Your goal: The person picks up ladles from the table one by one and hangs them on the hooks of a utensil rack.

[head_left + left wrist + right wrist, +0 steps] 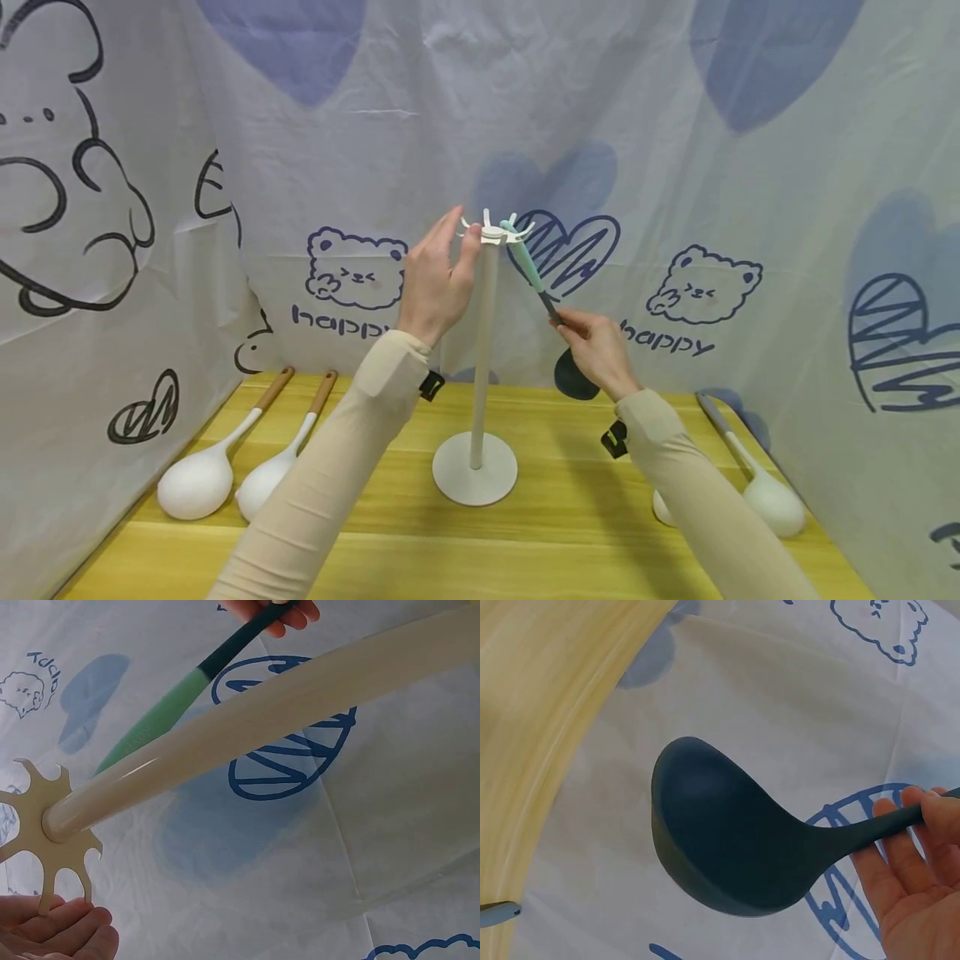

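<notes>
A white utensil stand [483, 358] rises from a round base, with a ring of curved hooks [36, 814] at its top. My left hand [437, 279] grips the left side of that hook ring between thumb and fingers. In my right hand [600, 346] is a ladle with a dark bowl [720, 832] and a mint-green handle [527, 265], pinched on its dark shaft. The ladle hangs tilted, bowl down and to the right. Its handle end reaches up to the hooks on the stand's right side.
Two white ladles [197, 483] with wooden handles lie at the table's left. On the right lies a white ladle [772, 500] with a grey handle, and another white rounded piece [663, 508] is partly hidden by my right sleeve. A printed cloth [525, 100] hangs behind the wooden table [420, 550].
</notes>
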Available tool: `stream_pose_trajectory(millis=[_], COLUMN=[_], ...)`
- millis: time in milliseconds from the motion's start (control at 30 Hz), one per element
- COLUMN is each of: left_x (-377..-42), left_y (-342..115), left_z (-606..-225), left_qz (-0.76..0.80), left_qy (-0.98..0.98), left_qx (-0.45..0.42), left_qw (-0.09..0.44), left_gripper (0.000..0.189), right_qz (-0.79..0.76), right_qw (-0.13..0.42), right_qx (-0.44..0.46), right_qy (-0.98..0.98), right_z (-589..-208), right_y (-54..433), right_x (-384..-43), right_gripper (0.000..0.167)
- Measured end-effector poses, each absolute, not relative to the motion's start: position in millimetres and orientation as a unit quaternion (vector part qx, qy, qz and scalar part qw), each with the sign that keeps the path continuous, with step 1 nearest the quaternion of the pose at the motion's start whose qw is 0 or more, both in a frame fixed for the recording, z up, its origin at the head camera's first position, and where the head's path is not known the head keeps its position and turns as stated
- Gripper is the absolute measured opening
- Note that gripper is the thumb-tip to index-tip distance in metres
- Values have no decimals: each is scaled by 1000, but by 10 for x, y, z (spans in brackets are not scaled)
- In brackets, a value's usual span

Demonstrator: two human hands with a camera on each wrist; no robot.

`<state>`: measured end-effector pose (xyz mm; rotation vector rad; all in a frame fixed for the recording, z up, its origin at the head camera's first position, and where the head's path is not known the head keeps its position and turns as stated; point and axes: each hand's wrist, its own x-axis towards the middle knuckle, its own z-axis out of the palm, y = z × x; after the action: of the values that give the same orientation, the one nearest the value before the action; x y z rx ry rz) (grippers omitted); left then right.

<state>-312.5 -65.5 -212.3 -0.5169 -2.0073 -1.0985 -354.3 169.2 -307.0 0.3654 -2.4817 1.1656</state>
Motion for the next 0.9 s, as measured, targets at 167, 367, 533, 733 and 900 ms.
stream_pose_trajectory(millis=[167, 367, 533, 733, 900], left_x=[-3126, -3124, -3130, -3122, -3126], left_y=[-653, -658, -659, -662, -657], left_z=[-2128, -2124, -2129, -2128, -2129], left_qz=[-433, -434, -435, -437, -436], left_qy=[-790, -792, -791, -793, -793], left_qx=[-201, -202, -203, -201, -202], left_qw=[384, 379, 378, 374, 374], left_gripper=[51, 54, 54, 54, 54], right_qz=[420, 414, 407, 406, 403], right_qw=[178, 183, 175, 153, 141], right_qx=[132, 143, 153, 171, 185], right_qy=[-880, -880, -884, -885, -885], right_z=[-3088, -3109, -3128, -3154, -3191], right_y=[1672, 1627, 1601, 1558, 1527], right_x=[-3580, -3585, -3589, -3606, -3607], right_gripper=[29, 28, 27, 26, 24])
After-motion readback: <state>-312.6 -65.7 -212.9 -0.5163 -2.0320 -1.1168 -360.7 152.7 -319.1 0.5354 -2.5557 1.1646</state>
